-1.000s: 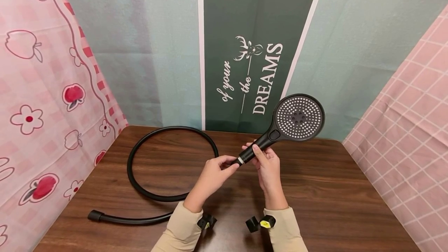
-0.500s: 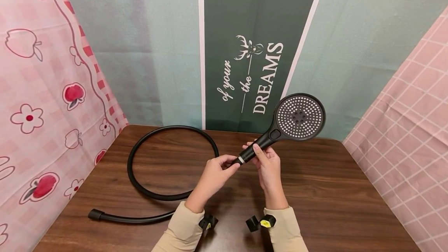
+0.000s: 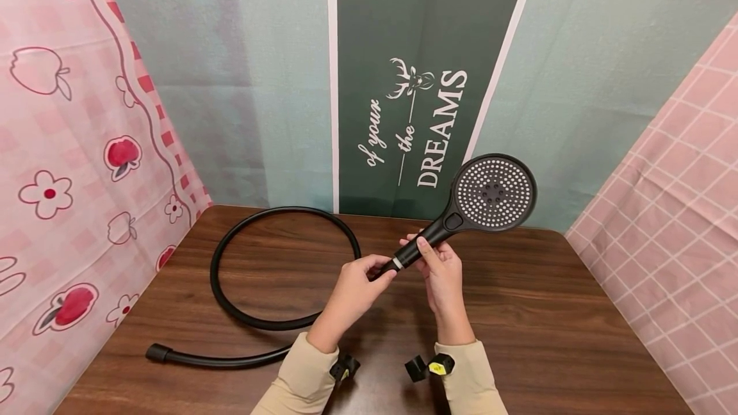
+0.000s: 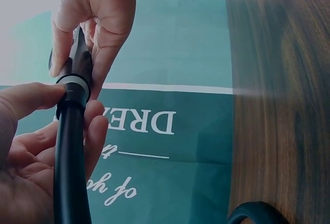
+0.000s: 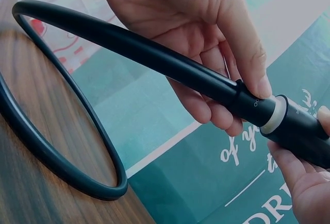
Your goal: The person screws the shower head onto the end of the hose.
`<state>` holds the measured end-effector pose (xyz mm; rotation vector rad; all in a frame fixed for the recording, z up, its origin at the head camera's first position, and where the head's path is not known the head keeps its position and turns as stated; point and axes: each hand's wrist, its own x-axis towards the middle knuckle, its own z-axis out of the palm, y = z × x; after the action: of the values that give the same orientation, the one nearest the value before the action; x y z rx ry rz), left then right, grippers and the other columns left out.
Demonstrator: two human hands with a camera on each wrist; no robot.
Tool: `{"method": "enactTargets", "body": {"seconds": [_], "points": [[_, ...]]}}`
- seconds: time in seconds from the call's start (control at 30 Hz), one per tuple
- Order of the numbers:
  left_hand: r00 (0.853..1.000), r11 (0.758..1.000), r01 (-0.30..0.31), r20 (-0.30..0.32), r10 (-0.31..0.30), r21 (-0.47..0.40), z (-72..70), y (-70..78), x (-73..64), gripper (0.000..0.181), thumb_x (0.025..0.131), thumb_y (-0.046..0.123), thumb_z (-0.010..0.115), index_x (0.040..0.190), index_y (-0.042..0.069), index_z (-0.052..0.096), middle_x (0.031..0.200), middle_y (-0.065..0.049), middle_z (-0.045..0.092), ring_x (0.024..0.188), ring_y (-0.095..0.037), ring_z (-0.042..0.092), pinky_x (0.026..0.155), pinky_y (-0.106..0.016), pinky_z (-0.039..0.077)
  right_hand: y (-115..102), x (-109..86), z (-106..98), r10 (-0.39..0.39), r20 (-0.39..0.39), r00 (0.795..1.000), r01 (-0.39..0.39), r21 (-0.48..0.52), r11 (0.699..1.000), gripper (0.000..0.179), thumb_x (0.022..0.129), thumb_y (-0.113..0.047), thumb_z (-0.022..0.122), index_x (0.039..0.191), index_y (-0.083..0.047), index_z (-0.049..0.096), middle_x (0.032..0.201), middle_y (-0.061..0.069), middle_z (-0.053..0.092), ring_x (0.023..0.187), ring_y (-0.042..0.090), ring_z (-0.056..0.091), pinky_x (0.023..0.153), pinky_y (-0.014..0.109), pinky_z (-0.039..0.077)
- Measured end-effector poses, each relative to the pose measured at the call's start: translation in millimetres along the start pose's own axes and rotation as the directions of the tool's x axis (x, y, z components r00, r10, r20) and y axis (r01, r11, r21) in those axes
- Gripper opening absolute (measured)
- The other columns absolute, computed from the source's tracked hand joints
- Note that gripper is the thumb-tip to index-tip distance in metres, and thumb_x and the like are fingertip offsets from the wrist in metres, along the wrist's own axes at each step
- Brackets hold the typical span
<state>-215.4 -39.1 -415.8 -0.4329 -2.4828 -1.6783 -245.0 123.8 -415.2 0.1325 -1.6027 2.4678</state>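
A black shower head with a pale dotted face tilts up to the right above the table. My right hand grips its handle, thumb on the front. My left hand pinches the black hose's end fitting between thumb and fingers, right against the handle's lower end. A white ring shows at the joint between fitting and handle; how far they are engaged I cannot tell. From there the black hose loops over the table to its other fitting at the left.
The brown wooden table lies under both hands. Behind it hangs a green cloth with white lettering. Pink patterned cloths stand at the left and right sides. Small black cameras sit on both wrists.
My left wrist and forearm have shifted slightly to the right, and the hose loop has moved a little with them. The shower head and my right hand are nearly still.
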Motion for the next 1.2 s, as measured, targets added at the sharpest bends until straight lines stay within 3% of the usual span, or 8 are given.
{"method": "enactTargets", "body": {"seconds": [0.73, 1.0, 1.2], "points": [[0.999, 0.998, -0.019, -0.038, 0.021, 0.060, 3.9, 4.6, -2.1, 0.019, 0.093, 0.018, 0.070, 0.110, 0.009, 0.072, 0.098, -0.005, 0.071, 0.087, -0.015, 0.067, 0.074, -0.027, 0.057, 0.2, 0.5, -1.1, 0.006, -0.001, 1.000, -0.006, -0.012, 1.000, 0.012, 0.100, -0.015, 0.059, 0.110, -0.008, 0.059, 0.096, 0.000, 0.076, 0.092, 0.012, 0.075, 0.084, 0.028, 0.058], [0.999, 0.999, -0.016, -0.033, 0.017, 0.046, 3.5, 5.4, -2.3, 0.019, 0.093, 0.017, 0.070, 0.110, 0.009, 0.072, 0.099, -0.006, 0.071, 0.088, -0.016, 0.067, 0.075, -0.029, 0.056, 0.6, 0.8, -2.2, 0.006, 0.003, 1.000, -0.006, -0.014, 1.000, 0.014, 0.101, -0.015, 0.058, 0.111, -0.007, 0.058, 0.095, -0.002, 0.075, 0.093, 0.012, 0.075, 0.084, 0.028, 0.058], [1.000, 1.000, -0.003, -0.004, 0.003, -0.015, -0.6, 0.0, 0.4, 0.024, 0.092, 0.021, 0.072, 0.112, 0.008, 0.072, 0.098, -0.007, 0.073, 0.087, -0.016, 0.067, 0.075, -0.028, 0.056, 0.3, 0.2, -2.2, 0.006, 0.014, 1.000, -0.006, -0.009, 1.000, 0.015, 0.101, -0.014, 0.058, 0.112, -0.005, 0.058, 0.095, -0.002, 0.075, 0.092, 0.011, 0.075, 0.084, 0.028, 0.058]]}}
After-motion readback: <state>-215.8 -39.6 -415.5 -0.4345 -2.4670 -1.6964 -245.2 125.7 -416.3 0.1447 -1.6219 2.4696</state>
